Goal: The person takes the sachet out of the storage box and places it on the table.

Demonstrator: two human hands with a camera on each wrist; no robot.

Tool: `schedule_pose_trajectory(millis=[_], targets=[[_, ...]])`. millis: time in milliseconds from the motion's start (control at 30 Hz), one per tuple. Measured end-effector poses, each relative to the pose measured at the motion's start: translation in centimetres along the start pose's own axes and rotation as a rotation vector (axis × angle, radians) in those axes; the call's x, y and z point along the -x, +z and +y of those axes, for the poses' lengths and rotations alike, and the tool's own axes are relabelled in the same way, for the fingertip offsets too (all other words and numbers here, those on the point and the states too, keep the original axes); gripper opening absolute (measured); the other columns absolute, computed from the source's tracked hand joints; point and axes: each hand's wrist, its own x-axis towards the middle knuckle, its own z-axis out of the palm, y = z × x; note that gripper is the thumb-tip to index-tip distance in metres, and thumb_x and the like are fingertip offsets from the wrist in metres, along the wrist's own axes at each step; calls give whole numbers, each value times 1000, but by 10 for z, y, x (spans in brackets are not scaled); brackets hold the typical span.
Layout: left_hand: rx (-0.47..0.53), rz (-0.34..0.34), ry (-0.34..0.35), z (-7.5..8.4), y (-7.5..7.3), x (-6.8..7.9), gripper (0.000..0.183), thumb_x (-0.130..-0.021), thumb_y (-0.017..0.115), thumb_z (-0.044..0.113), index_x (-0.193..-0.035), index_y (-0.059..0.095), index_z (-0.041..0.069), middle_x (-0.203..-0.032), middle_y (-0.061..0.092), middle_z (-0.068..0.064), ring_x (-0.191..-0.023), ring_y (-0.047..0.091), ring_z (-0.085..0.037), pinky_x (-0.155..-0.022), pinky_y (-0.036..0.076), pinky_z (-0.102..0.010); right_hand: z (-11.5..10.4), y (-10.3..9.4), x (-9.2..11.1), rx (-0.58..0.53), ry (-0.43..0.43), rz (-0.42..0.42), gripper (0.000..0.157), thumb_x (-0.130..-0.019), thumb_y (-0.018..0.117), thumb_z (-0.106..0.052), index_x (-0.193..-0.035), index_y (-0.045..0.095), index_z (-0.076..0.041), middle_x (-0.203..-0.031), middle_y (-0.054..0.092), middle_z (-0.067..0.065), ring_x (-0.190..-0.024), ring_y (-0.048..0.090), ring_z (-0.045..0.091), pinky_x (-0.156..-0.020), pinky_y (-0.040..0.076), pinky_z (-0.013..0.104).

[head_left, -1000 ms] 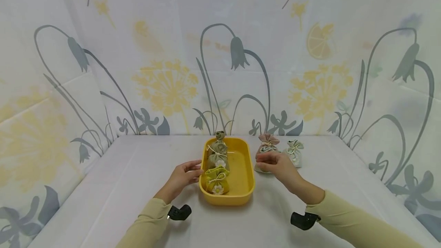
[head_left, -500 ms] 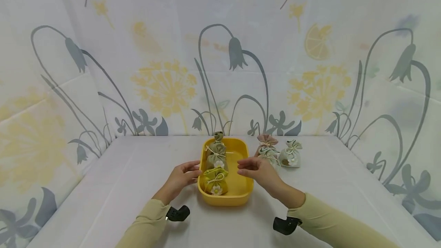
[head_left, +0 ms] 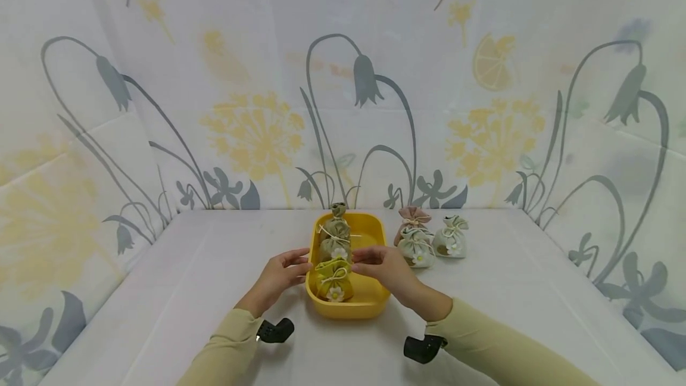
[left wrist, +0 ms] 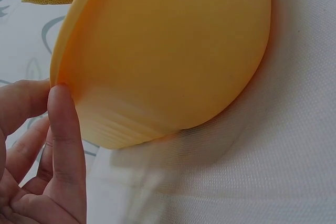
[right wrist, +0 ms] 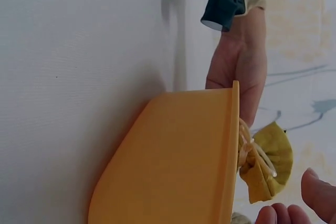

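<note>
In the head view, a yellow plastic tray holds a yellow pouch at the front. An olive pouch sits behind it, and a darker brown-green pouch shows at the back. My left hand touches the tray's left rim with extended fingertips; in the left wrist view the thumb lies against its outer wall. Over the tray's right half, my right hand reaches toward the pouches. Its thumb and fingers are apart beside the yellow pouch in the right wrist view, with nothing between them.
Right of the tray stand a pink pouch, a pale green pouch in front of it and another pale pouch farther right. A flower-printed curtain rises behind the white table.
My right hand has moved left from the pouches outside to above the tray, uncovering the pink and pale green ones. The left hand stays at the tray's rim.
</note>
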Motion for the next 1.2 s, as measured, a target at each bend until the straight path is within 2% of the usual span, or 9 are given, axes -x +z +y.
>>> schedule_pose_trajectory(millis=[300, 567, 700, 833, 1033, 1200], targets=[[3, 12, 1, 3, 0, 2, 42, -89, 63, 11, -128, 54, 2, -111, 57, -14, -89, 61, -18, -78, 54, -33, 2, 13, -8, 32, 23, 9, 36, -82, 71, -14, -113, 63, 3, -103, 65, 8, -94, 60, 19, -87, 50, 34], [-1, 22, -6, 3, 1, 1, 41, -89, 64, 10, -128, 54, 3, -111, 57, -14, -89, 61, -18, -78, 54, -33, 0, 18, -8, 50, 24, -24, 33, -83, 70, -13, -111, 64, 2, -104, 66, 6, -93, 60, 17, -89, 49, 35], [1, 24, -8, 2, 1, 0, 41, -88, 64, 10, -128, 55, 2, -111, 57, -14, -87, 61, -17, -77, 54, -32, 1, 19, -7, 84, 25, -46, 26, -84, 69, -11, -106, 67, 2, -100, 66, 4, -91, 58, 14, -88, 49, 35], [0, 26, -9, 2, 2, 1, 41, -88, 64, 9, -127, 55, 2, -110, 57, -14, -87, 60, -17, -77, 54, -31, 3, 21, -7, 114, 44, -40, 18, -87, 65, -10, -101, 69, 0, -96, 65, 2, -91, 56, 13, -91, 45, 39], [-5, 21, -10, 3, 1, 1, 41, -89, 63, 10, -128, 54, 3, -110, 57, -13, -88, 60, -17, -78, 54, -32, 2, 21, -9, 80, 75, -23, 16, -90, 60, -8, -101, 66, 2, -94, 64, 4, -90, 59, 18, -94, 42, 46], [-2, 17, -8, 2, 1, 0, 41, -89, 64, 10, -128, 54, 3, -110, 56, -14, -89, 60, -18, -78, 54, -32, 2, 17, -11, 55, 87, -15, 16, -91, 60, -8, -101, 66, 2, -94, 64, 4, -88, 61, 20, -93, 44, 47]])
